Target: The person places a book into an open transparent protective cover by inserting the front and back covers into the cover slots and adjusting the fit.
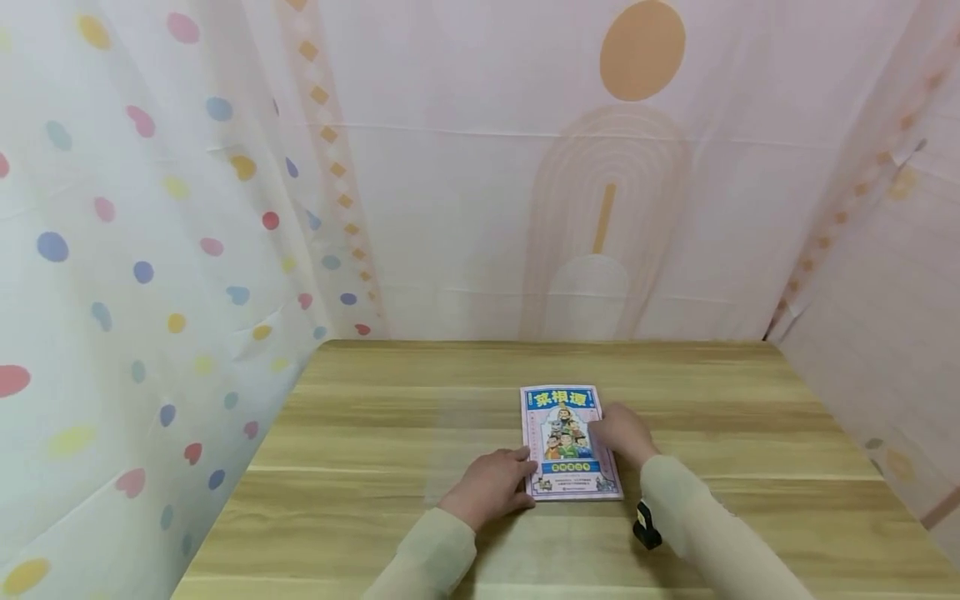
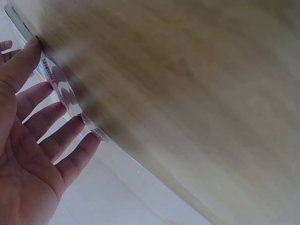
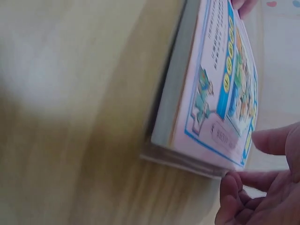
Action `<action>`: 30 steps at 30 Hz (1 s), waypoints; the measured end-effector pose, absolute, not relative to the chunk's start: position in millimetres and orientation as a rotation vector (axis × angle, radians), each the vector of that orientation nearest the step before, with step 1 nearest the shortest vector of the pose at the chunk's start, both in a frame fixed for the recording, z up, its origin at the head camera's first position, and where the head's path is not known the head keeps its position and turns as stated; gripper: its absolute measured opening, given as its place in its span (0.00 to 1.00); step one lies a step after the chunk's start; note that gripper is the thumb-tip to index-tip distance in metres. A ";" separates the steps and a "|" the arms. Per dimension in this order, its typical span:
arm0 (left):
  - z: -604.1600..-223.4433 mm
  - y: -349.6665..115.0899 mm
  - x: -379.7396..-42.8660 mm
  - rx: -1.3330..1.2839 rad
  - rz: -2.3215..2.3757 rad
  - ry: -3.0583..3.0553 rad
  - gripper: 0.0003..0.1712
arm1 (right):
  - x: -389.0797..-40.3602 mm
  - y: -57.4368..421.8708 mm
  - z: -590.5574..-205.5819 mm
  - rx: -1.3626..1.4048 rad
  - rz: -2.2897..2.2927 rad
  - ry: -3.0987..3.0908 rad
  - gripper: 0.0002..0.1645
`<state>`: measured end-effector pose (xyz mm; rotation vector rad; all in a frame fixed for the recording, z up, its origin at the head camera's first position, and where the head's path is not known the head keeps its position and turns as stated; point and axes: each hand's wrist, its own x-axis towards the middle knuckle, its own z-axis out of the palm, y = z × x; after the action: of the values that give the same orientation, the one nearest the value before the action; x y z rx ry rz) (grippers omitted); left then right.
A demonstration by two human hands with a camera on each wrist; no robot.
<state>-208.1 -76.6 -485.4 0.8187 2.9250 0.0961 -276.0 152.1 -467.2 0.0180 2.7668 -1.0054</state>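
A comic-style book (image 1: pixel 567 479) lies face up on the wooden table, its pink and blue cover showing cartoon figures under a yellow title. A clear plastic sheet (image 1: pixel 459 437) spreads out from its left side. My left hand (image 1: pixel 493 485) rests at the book's left edge; in the left wrist view its loosely straight fingers (image 2: pixel 51 117) touch the plastic along that edge. At the right edge, my right hand (image 1: pixel 624 433) holds the book, with the thumb (image 3: pixel 272 140) over the cover and the other fingers curled at the side.
The wood-grain table (image 1: pixel 360 417) reaches back to a pale patterned curtain (image 1: pixel 465 208). Another curtain with coloured dots (image 1: pixel 142 333) hangs along the left side. A small black device (image 1: pixel 647 527) sits by the right sleeve cuff.
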 end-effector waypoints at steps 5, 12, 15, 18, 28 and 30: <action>-486.7 -74.4 -207.2 0.811 0.098 2.914 0.30 | -271.4 151.7 -469.2 0.071 -0.939 2.813 0.17; -485.9 -75.9 -207.7 0.813 0.099 2.914 0.30 | -272.0 148.7 -467.9 0.174 -1.034 2.818 0.24; -484.4 -76.5 -208.9 0.819 0.091 2.914 0.30 | -273.4 150.6 -466.6 0.212 -1.128 2.790 0.24; -484.1 -76.6 -209.4 0.816 0.084 2.908 0.29 | -273.8 154.5 -466.2 0.213 -1.216 2.747 0.21; -486.8 -74.4 -207.9 0.848 0.081 2.903 0.30 | -268.7 160.4 -456.7 0.130 -1.289 2.742 0.20; -487.2 -74.5 -208.0 0.846 0.085 2.909 0.30 | -268.7 159.1 -453.4 0.109 -1.316 2.740 0.19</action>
<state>-208.0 -74.5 -487.2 0.8458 2.9089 0.0848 -268.7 159.1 -453.4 0.1091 2.7403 -1.3159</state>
